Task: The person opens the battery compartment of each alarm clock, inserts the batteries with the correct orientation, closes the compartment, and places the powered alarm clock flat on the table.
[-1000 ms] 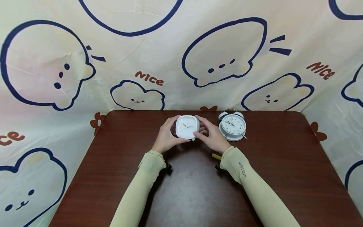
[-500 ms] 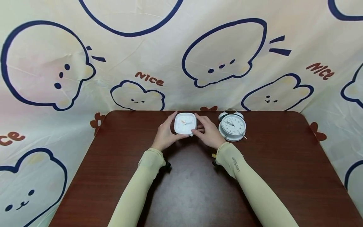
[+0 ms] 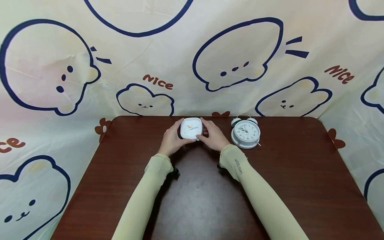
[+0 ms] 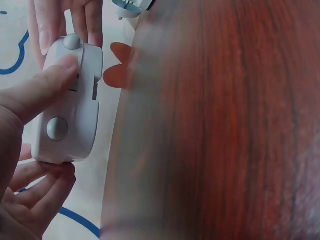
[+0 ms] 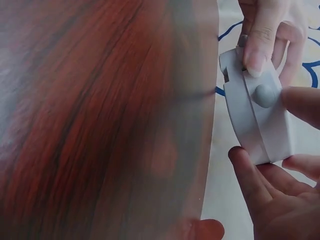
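Observation:
Between both hands is a white square alarm clock [image 3: 188, 134] with rounded corners, its pale face and orange hand turned up toward the head camera. My left hand [image 3: 173, 140] grips its left side. The left wrist view shows the left thumb [image 4: 62, 72] pressed on the underside, between two round grey feet [image 4: 57, 129]. My right hand [image 3: 214, 137] holds the right side, thumb at the lower right corner. In the right wrist view its fingers [image 5: 250, 182] curl at the clock's side. Part of each hand's fingers is hidden behind the clock.
A white twin-bell alarm clock [image 3: 247, 131] stands to the right of the hands near the table's back edge. The dark brown wooden table [image 3: 288, 186] meets a cloth backdrop [image 3: 186, 60] printed with blue-outlined cartoon bears.
Both hands have carried the square clock left and toward the back edge of the table. A yellow strip by the right wrist is out of sight now. The twin-bell clock stays put.

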`<state>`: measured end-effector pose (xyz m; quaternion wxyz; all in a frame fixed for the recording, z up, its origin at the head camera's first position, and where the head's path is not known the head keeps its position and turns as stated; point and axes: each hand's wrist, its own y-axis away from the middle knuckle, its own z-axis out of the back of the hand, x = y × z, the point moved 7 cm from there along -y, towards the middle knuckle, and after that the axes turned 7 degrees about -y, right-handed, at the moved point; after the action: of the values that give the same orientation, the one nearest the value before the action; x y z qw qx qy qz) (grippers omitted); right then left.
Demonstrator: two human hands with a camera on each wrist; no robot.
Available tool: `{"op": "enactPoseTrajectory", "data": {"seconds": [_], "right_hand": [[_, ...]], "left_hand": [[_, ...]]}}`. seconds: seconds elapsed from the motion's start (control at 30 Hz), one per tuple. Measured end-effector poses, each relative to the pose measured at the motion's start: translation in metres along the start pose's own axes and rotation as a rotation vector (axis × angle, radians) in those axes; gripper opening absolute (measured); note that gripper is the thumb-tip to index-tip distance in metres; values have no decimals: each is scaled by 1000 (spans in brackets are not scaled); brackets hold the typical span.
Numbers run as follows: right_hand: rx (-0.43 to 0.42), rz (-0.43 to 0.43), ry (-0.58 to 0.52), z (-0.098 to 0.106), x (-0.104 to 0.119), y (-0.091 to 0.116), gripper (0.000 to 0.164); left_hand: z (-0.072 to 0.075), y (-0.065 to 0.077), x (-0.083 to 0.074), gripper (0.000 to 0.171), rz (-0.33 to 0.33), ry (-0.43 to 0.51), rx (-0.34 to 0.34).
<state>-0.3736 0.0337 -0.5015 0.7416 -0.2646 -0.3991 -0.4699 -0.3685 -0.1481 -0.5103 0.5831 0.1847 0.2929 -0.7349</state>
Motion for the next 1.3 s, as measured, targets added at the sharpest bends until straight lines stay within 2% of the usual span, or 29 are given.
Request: {"op": "enactPoseTrajectory", "data": {"seconds": [0.13, 0.43, 0.97, 1.3], "right_hand": [[25, -16, 35, -7, -4, -9, 81], [99, -87, 161, -21, -9, -17, 83], [153, -160, 178, -34, -14, -22, 89], [170, -173, 179, -32, -17, -25, 89]], "left_hand": [[0, -1, 7, 99, 23, -4, 13], [-3, 0, 20, 102, 103, -27, 95], [-6, 2, 31, 102, 157, -14, 107], [-8, 2, 35, 103, 150, -1, 115]]}}
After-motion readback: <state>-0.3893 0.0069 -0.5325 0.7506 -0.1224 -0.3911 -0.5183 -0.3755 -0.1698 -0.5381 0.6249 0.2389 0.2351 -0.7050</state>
